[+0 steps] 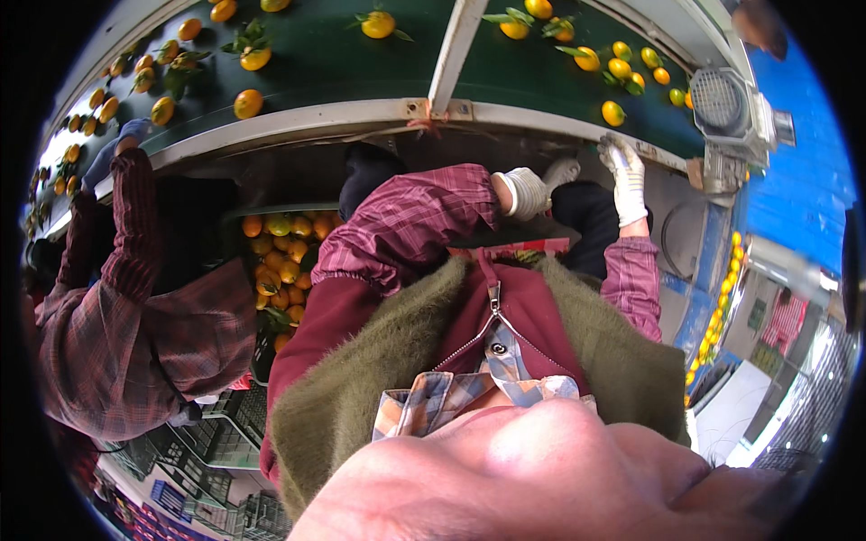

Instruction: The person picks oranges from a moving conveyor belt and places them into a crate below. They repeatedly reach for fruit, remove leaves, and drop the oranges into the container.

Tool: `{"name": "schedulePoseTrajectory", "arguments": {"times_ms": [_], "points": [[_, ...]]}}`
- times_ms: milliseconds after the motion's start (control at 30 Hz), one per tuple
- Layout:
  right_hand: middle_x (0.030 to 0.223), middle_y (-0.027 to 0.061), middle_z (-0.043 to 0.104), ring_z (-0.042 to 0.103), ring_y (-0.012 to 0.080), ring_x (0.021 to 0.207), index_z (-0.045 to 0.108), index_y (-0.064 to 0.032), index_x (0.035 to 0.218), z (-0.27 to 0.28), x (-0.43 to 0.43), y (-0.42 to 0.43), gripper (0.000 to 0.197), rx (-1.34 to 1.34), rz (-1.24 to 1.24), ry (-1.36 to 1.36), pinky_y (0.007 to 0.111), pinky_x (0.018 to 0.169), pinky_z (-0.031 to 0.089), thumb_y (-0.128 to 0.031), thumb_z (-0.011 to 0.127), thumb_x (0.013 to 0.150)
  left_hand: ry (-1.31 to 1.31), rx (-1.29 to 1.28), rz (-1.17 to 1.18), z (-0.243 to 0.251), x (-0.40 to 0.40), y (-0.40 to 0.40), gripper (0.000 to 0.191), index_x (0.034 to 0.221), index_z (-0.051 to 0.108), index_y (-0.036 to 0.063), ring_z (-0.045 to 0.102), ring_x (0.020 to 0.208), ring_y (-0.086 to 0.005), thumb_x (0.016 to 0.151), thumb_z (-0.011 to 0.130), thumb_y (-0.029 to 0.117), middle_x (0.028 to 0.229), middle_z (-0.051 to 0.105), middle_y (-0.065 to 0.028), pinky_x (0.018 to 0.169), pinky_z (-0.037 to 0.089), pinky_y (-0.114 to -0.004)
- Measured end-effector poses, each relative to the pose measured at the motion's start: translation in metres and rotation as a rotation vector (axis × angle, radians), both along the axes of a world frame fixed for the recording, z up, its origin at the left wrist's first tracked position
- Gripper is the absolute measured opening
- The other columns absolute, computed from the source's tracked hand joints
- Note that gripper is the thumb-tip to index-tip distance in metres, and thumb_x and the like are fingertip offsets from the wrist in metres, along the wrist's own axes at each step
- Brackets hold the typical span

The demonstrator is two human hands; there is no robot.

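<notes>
My right hand [622, 176], in a striped white work glove, is at the near rail [541, 122] of a conveyor, with no fruit seen in it. My left hand [526, 194], also in a white glove, is lower, above my legs; its fingers are largely hidden. Past the rail runs a dark green conveyor belt [379, 74] carrying orange citrus fruits, some with leaves. One fruit [613, 113] lies on the belt just beyond my right fingertips. A leafy fruit [378, 25] sits farther left.
A crate of citrus fruits [287, 260] stands left of me. A co-worker [149, 331] in a plaid garment reaches a blue-gloved hand [135, 128] over the belt. A motor [724, 108] sits at the right end. More fruits [720, 304] line a blue frame; green crates [230, 426] lie behind.
</notes>
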State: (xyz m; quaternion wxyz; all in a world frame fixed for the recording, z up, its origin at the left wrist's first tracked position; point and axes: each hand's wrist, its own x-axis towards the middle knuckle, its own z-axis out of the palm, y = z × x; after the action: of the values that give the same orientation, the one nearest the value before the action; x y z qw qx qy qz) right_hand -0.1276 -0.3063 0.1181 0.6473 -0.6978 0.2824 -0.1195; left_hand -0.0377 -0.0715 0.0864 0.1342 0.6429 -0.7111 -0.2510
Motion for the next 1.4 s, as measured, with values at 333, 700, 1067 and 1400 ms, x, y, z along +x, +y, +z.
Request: {"name": "schedulePoseTrajectory", "arguments": {"times_ms": [333,700,1067,1400], "points": [[0.113,0.0057,0.064,0.062,0.0156,0.100,0.058,-0.0019,0.123,0.018,0.007,0.033,0.031,-0.115,0.122,0.061,0.028,0.088,0.048,-0.011,0.057,0.093,-0.001,-0.019,0.042,0.016,0.003,0.000,0.027,0.099,0.069,0.0094,0.067,0.087,-0.0347,0.077,0.059,0.020,0.089,0.069,-0.0160,0.073,0.053,-0.044],[0.113,0.0061,0.064,0.062,0.0151,0.100,0.060,-0.0014,0.120,-0.020,0.095,0.028,0.028,0.067,0.303,-0.077,0.028,0.091,0.048,-0.010,0.056,0.094,0.168,-0.359,0.240,0.018,0.045,-0.010,0.030,0.111,0.062,0.0120,0.062,0.094,-0.0356,0.084,0.060,0.023,0.101,0.066,-0.0142,0.082,0.050,-0.043],[0.107,0.0046,0.065,0.061,0.0141,0.100,0.060,-0.0029,0.120,-0.065,0.164,0.013,0.029,0.226,0.364,-0.042,0.027,0.091,0.046,-0.011,0.055,0.093,0.843,-0.494,0.858,0.035,0.081,-0.031,0.026,0.114,0.062,0.0001,0.062,0.096,-0.0115,0.090,0.054,0.000,0.101,0.067,-0.0057,0.088,0.048,-0.027],[0.138,0.0219,0.043,0.043,0.0364,0.127,0.038,-0.0056,0.137,-0.138,0.300,0.038,0.080,-0.752,0.437,-0.068,0.040,0.108,0.035,-0.024,0.078,0.070,1.141,-0.697,1.081,0.024,0.093,-0.050,0.020,0.107,0.063,-0.0026,0.058,0.088,-0.0088,0.089,0.054,-0.001,0.094,0.065,-0.0047,0.080,0.048,-0.024]]}}
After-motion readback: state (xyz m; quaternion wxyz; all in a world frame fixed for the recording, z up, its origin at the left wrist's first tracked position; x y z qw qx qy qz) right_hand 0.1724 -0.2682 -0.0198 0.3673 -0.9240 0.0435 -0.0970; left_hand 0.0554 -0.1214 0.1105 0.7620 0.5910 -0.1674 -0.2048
